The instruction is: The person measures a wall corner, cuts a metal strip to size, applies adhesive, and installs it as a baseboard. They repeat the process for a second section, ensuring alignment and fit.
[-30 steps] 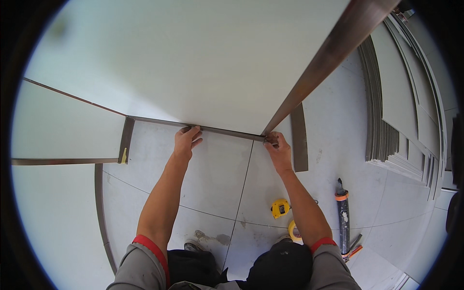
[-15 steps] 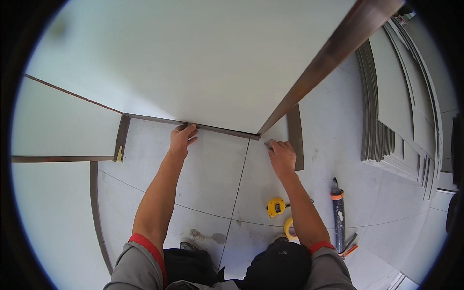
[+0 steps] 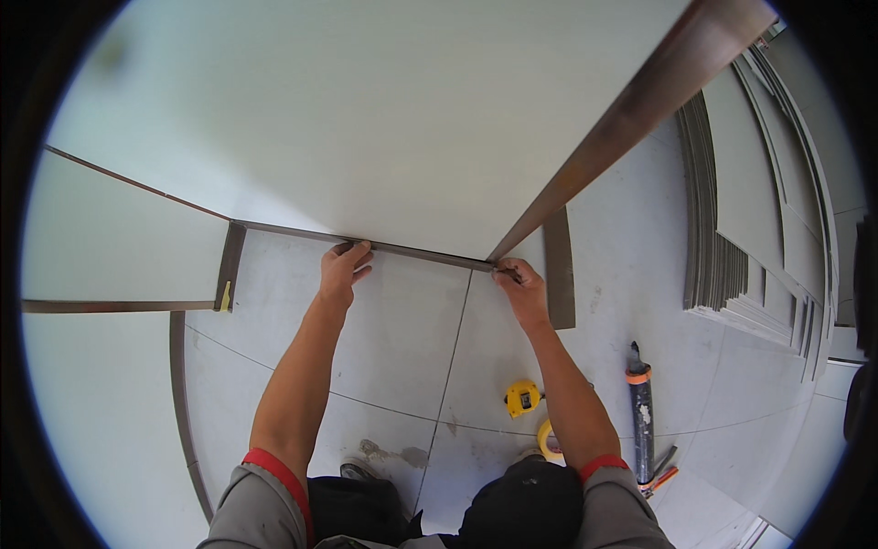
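Note:
A narrow dark brown skirting strip runs along the foot of a large pale wall panel. My left hand grips the strip near its middle, thumb and forefinger at its top edge. At the strip's right end, beside the foot of a tall brown metallic corner trim, is my right hand. Its fingers are pinched together against that end. Whatever small thing they hold is mostly hidden.
A wider brown strip stands right of my right hand. On the tiled floor lie a yellow tape measure, a yellow tape roll, a black caulking gun. Stacked pale panels lean at right. Yellow tape marks the left corner.
My right hand has moved slightly left, from just beside the strip's end to touching it. A small greyish thing visible in its fingers before is now mostly covered. My left hand keeps its place.

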Demonstrator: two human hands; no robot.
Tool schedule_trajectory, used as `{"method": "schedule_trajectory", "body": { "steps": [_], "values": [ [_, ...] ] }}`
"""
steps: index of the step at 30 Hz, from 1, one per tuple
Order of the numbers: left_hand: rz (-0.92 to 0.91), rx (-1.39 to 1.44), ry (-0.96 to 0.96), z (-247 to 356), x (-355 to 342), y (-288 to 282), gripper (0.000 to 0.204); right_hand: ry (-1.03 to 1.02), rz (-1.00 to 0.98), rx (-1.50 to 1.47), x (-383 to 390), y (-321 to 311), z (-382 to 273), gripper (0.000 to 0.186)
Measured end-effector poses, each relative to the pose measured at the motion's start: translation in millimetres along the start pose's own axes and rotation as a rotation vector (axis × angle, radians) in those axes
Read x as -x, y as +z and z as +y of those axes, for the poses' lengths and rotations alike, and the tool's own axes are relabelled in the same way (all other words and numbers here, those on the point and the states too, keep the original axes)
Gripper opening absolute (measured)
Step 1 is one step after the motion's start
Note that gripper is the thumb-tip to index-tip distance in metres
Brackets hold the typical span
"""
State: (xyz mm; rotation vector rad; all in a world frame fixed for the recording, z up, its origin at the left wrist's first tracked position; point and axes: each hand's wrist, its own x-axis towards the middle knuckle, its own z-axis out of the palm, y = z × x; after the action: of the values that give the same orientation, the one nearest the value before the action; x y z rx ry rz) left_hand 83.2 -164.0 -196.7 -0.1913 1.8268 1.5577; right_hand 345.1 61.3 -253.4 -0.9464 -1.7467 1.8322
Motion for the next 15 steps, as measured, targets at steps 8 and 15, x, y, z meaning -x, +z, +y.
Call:
{"method": "schedule_trajectory", "body": {
  "steps": [8, 15],
  "values": [
    [-0.016, 0.011, -0.002, 1.8, 2.3, 0.2, 0.061, 0.083, -0.030, -0.035, -5.2, -4.5, 2.6, 0.012],
    [-0.010, 0.010, -0.005, 1.0, -0.1, 0.2, 0.064, 0.062, -0.061, -0.071, -9.1, -6.1, 1.8, 0.011]
  ]
}}
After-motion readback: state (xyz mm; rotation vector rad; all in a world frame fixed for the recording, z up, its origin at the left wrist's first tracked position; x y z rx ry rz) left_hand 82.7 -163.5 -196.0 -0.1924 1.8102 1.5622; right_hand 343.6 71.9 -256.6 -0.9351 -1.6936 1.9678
